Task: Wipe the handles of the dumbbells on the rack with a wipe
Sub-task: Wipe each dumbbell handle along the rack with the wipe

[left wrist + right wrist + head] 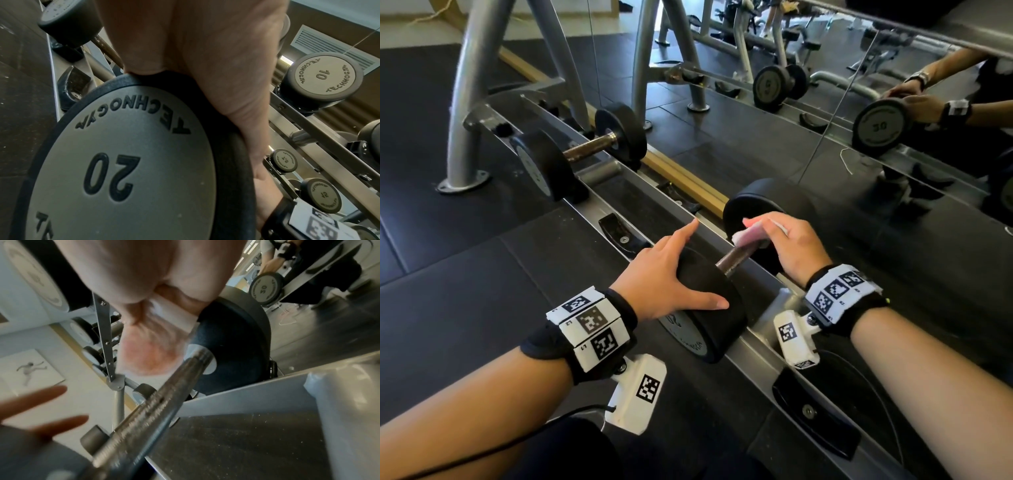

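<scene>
A black dumbbell marked 20 [717, 315] lies on the low rack rail [599, 202]. My left hand [678, 270] rests flat on its near head [123, 162], fingers spread and straight. My right hand [780, 240] grips a whitish-pink wipe [748, 236] wrapped over the metal handle [732, 258] close to the far head [750, 202]. In the right wrist view the wipe [152, 353] hangs against the knurled handle [154, 405], and the picture is blurred. A second dumbbell [585, 147] sits further left on the same rail.
Empty black saddles [619, 233] [815, 414] lie on the rail either side of the dumbbell. Grey rack legs [469, 102] stand at the back left. A mirror [876, 120] runs along the right. Upper tiers hold smaller dumbbells, one marked 10 [324, 76]. Black rubber floor surrounds the rack.
</scene>
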`<control>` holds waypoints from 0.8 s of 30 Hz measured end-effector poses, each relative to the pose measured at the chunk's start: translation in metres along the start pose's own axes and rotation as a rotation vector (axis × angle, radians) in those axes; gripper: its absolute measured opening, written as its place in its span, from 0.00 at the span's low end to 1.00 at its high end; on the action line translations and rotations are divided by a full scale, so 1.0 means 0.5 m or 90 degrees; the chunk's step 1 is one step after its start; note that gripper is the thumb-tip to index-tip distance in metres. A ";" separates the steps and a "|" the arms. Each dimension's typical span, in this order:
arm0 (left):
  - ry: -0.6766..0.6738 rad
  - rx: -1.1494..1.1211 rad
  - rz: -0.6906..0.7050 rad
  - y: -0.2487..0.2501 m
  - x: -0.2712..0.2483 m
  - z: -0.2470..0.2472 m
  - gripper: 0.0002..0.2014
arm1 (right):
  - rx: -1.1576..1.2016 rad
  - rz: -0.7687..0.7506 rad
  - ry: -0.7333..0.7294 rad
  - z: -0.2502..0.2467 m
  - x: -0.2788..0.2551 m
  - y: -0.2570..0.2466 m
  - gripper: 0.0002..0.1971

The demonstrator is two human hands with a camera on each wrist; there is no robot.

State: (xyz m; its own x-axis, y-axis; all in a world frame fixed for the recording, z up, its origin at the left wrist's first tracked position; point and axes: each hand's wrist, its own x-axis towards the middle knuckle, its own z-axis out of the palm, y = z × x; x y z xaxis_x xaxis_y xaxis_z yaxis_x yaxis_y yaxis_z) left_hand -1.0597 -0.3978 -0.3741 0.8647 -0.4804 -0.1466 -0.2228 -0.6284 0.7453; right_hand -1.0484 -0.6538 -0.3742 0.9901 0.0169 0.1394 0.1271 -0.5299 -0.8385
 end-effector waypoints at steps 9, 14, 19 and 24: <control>0.005 0.020 0.003 -0.005 0.004 0.003 0.61 | -0.090 0.047 -0.142 0.059 -0.064 0.037 0.17; 0.009 0.016 0.004 -0.004 0.001 0.004 0.61 | -0.063 0.080 -0.195 0.052 -0.076 0.006 0.15; 0.009 0.009 0.006 -0.006 0.003 0.005 0.60 | 0.088 0.152 -0.178 0.042 -0.088 -0.009 0.11; -0.003 -0.001 0.005 -0.010 0.005 0.003 0.60 | 0.157 0.159 0.031 0.016 -0.082 -0.012 0.05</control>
State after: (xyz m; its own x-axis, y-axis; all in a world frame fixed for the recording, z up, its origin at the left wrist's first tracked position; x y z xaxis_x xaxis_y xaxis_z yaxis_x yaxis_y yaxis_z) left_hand -1.0573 -0.3967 -0.3791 0.8610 -0.4879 -0.1435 -0.2291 -0.6240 0.7471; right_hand -1.0893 -0.6448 -0.3792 0.9892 -0.1312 -0.0659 -0.1021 -0.2922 -0.9509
